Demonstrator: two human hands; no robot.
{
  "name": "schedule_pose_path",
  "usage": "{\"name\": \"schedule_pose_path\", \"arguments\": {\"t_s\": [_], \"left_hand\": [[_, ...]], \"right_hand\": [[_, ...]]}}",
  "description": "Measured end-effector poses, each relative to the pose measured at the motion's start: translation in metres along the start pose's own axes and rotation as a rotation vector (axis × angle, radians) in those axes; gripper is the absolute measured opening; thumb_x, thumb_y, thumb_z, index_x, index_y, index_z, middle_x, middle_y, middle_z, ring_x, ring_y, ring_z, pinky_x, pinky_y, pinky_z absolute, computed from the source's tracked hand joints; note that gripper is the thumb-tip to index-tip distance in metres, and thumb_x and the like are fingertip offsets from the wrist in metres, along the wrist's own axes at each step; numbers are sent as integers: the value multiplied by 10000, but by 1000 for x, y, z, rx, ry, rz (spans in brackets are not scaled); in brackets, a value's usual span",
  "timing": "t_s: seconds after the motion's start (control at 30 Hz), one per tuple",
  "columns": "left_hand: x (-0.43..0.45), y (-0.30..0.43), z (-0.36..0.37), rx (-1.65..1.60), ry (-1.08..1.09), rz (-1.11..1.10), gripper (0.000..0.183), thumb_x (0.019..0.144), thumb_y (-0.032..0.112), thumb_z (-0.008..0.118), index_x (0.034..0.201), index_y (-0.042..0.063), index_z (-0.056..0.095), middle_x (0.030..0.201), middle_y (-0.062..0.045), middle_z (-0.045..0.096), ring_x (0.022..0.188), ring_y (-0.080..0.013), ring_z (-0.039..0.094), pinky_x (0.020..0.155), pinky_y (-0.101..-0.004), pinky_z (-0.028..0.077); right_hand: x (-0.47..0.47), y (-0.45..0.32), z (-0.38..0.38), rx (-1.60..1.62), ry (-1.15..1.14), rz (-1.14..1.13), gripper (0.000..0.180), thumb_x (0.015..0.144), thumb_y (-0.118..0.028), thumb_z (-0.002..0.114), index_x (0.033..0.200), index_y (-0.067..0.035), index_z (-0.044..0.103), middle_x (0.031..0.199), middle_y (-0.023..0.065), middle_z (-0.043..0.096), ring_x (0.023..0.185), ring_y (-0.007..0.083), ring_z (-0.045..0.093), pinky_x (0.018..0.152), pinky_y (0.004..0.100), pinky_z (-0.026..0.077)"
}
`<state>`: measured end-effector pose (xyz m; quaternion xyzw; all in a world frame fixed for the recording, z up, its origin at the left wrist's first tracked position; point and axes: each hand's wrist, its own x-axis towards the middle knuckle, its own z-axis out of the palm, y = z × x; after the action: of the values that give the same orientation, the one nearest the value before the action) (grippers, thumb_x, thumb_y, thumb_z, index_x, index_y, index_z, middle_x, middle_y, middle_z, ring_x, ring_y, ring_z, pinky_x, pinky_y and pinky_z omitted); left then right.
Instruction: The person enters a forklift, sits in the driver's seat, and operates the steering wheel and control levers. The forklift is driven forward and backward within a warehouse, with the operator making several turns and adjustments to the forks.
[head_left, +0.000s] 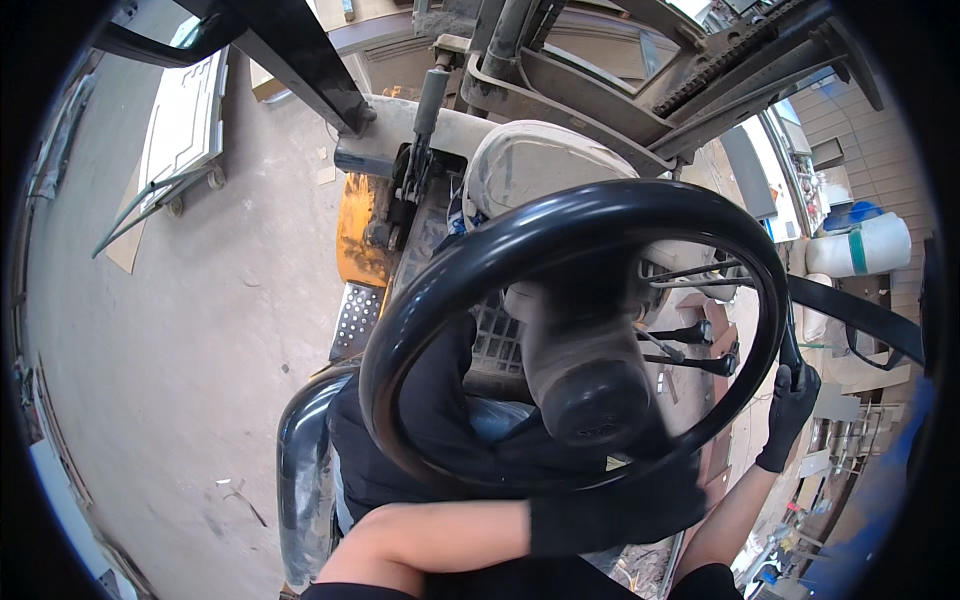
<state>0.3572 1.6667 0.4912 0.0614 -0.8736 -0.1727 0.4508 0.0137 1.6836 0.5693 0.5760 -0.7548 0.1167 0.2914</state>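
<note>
Before me is the black steering wheel (630, 202) of a forklift, its hub and column blurred. My left hand (637, 487), in a black glove, reaches across to the wheel's lower right rim; its fingers are blurred and partly hidden, so their grip is unclear. At the right, my right hand (795, 390), also black-gloved, is closed around the black handle of a lever (792, 349) just outside the wheel. Two black-knobbed levers (697, 332) show through the wheel's right side.
The mast (570, 90) with its chain rises ahead. A parking brake lever (427, 105) stands left of the dash cowl. To the left, a wheeled cart (180, 120) carries white panels on the concrete floor. At right are a white roll (862, 246) and stacked materials.
</note>
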Motion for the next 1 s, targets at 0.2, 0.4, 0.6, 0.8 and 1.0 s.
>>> {"name": "schedule_pose_path", "arguments": {"t_s": [0.2,0.4,0.6,0.8,1.0], "left_hand": [[-128,-13,-149,-83,-119,-286,297,805,130,681,1095,69,679,924,-90,690,884,-242,680,858,-414,546],[-8,-89,-212,-15,333,-505,259,791,119,710,1030,25,674,855,-81,698,854,-230,692,709,-359,561],[101,-112,-177,121,317,-6,198,726,146,710,907,68,701,726,-62,670,684,-205,661,599,-371,524],[107,-112,-169,151,363,-25,211,682,178,717,859,70,677,659,-49,632,618,-221,635,547,-359,487],[47,-107,-220,156,388,-229,177,729,169,756,887,121,694,796,-42,673,848,-220,659,728,-351,541]], "right_hand": [[-9,12,7,-38,31,70,550,920,-491,634,1087,27,556,1077,192,574,1068,370,531,962,428,412],[-7,12,19,-28,41,63,554,933,-513,597,1057,27,573,1026,188,573,1015,368,531,918,430,425],[-3,4,24,63,126,18,362,928,-330,645,1042,11,603,1018,157,605,1006,345,551,917,411,433],[-3,8,27,112,129,43,336,934,-310,651,1002,13,587,977,145,596,960,331,563,890,396,442],[0,9,27,-60,112,69,507,933,-480,616,970,24,580,965,173,582,956,354,556,866,419,450]]}}
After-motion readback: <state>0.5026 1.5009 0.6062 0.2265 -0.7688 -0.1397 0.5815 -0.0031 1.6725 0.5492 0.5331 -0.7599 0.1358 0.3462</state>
